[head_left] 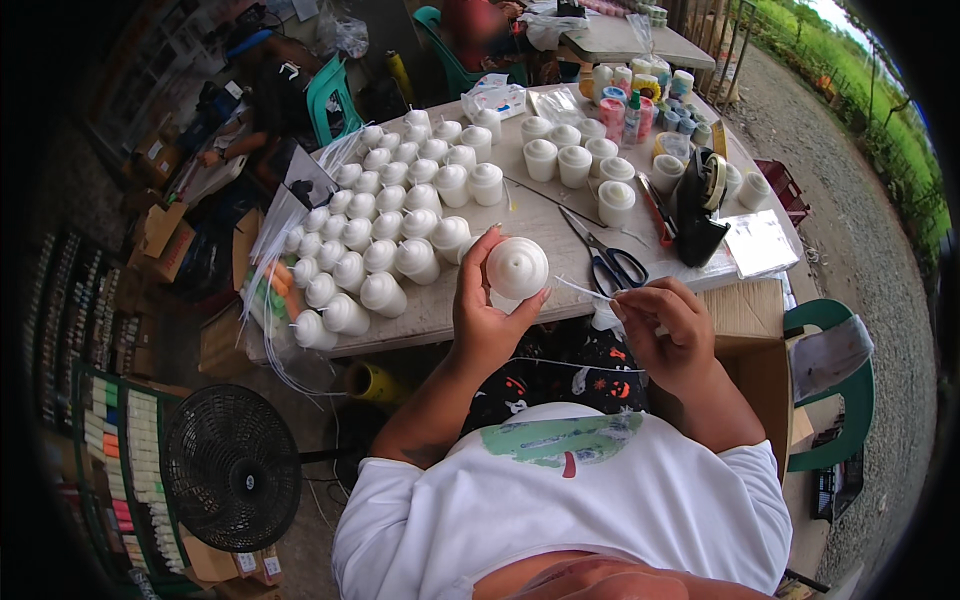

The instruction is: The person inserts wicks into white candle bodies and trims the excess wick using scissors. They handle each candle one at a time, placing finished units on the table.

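Head view: one white cup (517, 267) in left hand (487, 318), one scissors (606, 256).

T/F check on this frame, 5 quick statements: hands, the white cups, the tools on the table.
1. The left hand holds a white dome-lidded cup. True.
2. The right hand holds the scissors. False: the scissors lie on the table; the right hand pinches a thin white strip.
3. Rows of white cups fill the table's left part. True.
4. The black tape dispenser sits left of those rows. False: it stands on the table's right side.
5. A black fan stands on the table. False: it is below the table, at lower left.
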The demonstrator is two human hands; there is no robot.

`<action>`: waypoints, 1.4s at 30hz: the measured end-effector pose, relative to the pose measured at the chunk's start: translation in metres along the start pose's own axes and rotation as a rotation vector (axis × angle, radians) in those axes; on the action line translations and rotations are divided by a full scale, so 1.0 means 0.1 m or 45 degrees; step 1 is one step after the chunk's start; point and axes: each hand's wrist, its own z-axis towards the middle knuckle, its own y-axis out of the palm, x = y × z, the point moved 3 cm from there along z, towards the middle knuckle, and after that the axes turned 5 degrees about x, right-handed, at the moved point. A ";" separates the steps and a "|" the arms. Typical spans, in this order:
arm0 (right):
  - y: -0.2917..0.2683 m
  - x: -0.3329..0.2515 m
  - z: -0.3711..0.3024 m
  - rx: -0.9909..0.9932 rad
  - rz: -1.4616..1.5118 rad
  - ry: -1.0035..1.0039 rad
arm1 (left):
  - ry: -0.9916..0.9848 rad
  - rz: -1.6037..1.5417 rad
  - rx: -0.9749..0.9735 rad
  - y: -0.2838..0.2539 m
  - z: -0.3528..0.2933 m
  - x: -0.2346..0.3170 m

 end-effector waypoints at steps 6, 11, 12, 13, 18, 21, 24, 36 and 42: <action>0.02 -0.04 0.01 -0.033 -0.013 -0.061 | 0.393 0.424 -0.018 -0.05 0.00 0.10; 0.04 -0.07 0.03 -0.043 -0.025 -0.077 | 0.597 0.637 -0.045 -0.05 -0.02 0.17; 0.05 -0.06 0.03 -0.045 -0.025 -0.074 | 0.614 0.652 -0.045 -0.05 -0.01 0.17; 0.06 -0.05 0.02 -0.047 -0.025 -0.071 | 0.632 0.666 -0.045 -0.06 -0.01 0.18; 0.07 -0.07 0.04 -0.065 -0.077 -0.078 | 0.746 0.752 -0.057 -0.07 -0.02 0.20; 0.08 -0.06 0.04 -0.070 -0.094 -0.092 | 0.779 0.799 -0.066 -0.06 -0.02 0.21; 0.11 -0.05 0.05 -0.075 -0.114 -0.113 | 0.807 0.836 -0.098 -0.04 -0.03 0.22; 0.17 0.10 -0.03 -0.073 0.084 0.213 | 0.776 0.877 -0.145 -0.05 -0.02 0.20; 0.23 0.23 -0.10 -0.128 -0.015 0.122 | 0.791 0.945 -0.291 0.06 -0.05 0.20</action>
